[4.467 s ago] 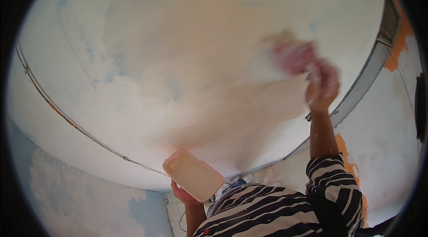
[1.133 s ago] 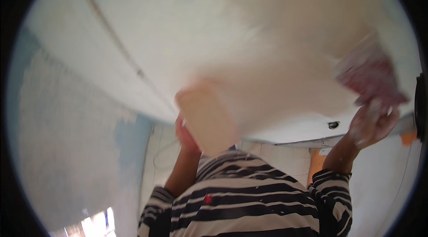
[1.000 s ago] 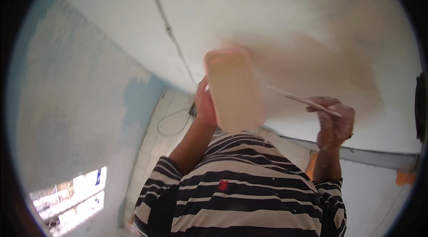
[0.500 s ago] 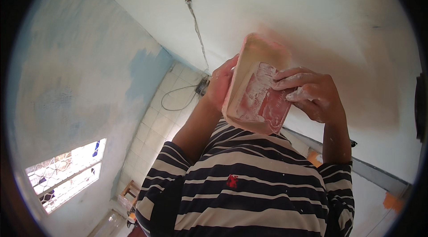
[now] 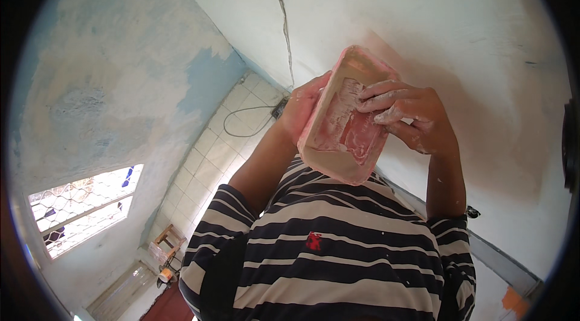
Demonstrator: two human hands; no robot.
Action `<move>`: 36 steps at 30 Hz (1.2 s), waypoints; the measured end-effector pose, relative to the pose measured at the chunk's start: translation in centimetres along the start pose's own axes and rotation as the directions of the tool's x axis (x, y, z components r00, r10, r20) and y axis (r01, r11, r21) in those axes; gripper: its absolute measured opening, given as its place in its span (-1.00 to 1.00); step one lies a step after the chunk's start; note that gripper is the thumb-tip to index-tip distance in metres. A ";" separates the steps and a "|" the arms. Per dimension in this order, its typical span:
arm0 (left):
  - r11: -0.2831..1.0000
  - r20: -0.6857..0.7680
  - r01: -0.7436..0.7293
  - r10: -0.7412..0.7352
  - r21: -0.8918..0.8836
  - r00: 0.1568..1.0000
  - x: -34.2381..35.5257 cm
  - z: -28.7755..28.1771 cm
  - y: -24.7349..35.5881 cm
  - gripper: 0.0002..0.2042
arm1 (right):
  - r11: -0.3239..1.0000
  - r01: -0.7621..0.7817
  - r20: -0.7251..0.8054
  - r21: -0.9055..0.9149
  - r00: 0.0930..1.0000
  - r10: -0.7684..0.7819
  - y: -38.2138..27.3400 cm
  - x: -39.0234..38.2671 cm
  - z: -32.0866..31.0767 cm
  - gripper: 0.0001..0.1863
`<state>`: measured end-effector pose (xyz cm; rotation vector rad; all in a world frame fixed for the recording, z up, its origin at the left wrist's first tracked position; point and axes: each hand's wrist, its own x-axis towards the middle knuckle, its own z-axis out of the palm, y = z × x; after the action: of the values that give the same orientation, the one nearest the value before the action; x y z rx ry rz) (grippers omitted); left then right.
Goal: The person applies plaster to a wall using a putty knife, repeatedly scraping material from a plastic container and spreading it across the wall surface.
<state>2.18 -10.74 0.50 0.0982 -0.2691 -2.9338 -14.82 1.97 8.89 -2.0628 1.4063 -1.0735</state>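
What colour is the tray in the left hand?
The tray is pink along its rim and beige inside, best seen in the head view.

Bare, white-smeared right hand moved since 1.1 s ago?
Yes, leftward: the right hand was right of the small black wall fixture, now up and left.

On the red scraper point(image 5: 337, 125) held in my right fingers point(image 5: 386, 102) runs a faint line of lettering point(image 5: 367, 123), too blurred for me to read, and a small red emblem point(image 5: 313, 241) marks my striped shirt point(image 5: 344, 260).
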 end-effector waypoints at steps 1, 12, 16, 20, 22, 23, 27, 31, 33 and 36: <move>0.997 -0.036 -0.029 0.031 0.065 0.999 0.0 0.3 -0.1 -0.60 | 1.000 0.002 0.003 0.001 1.000 -0.002 0.1 -0.1 0.1 -0.81; 0.996 -0.050 0.045 -0.041 0.079 0.998 -0.8 -0.2 1.6 -0.66 | 0.993 0.102 -0.148 0.057 0.985 -0.093 0.7 0.5 1.0 -0.79; 0.984 -0.051 0.028 -0.019 0.175 0.999 -1.5 -0.1 3.6 -0.66 | 0.995 0.095 -0.198 0.033 0.976 -0.087 -0.9 1.5 1.0 -0.81; 0.944 -0.216 0.027 0.048 0.329 0.975 -2.8 0.3 5.7 -0.66 | 0.988 0.132 -0.270 0.075 0.957 -0.107 -2.4 2.8 1.5 -0.84; 0.916 -0.240 0.032 0.071 0.400 0.968 -4.0 0.2 7.1 -0.64 | 0.990 0.118 -0.309 0.083 0.947 -0.087 -3.6 3.5 2.2 -0.84; 0.881 -0.268 0.039 0.101 0.471 0.958 -3.9 -0.4 7.9 -0.58 | 0.989 0.133 -0.370 0.067 0.924 -0.099 -3.8 3.8 2.6 -0.83; 0.972 -0.078 -0.007 0.026 0.235 0.997 -5.1 -1.6 11.3 -0.58 | 0.993 0.058 -0.523 -0.106 0.846 -0.105 -8.9 6.5 2.2 -0.81; 0.994 -0.038 0.062 -0.059 0.090 0.998 -7.7 -2.0 16.2 -0.56 | 0.984 -0.038 -0.796 -0.175 0.594 -0.118 -16.8 12.2 1.9 -0.81; 0.994 -0.028 0.083 -0.081 0.067 0.996 -9.2 -1.9 18.7 -0.56 | 0.854 -0.326 -0.854 -0.405 0.468 -0.226 -20.9 14.1 2.3 -0.85; 0.993 -0.015 0.112 -0.111 0.033 0.994 -11.8 -2.6 22.1 -0.55 | 0.743 -0.431 -0.837 -0.512 0.443 -0.320 -25.3 20.6 3.2 -0.85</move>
<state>18.01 -30.20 2.66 0.1419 -0.3218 -3.0389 6.48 -6.97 32.12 -1.7603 2.7524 -2.0692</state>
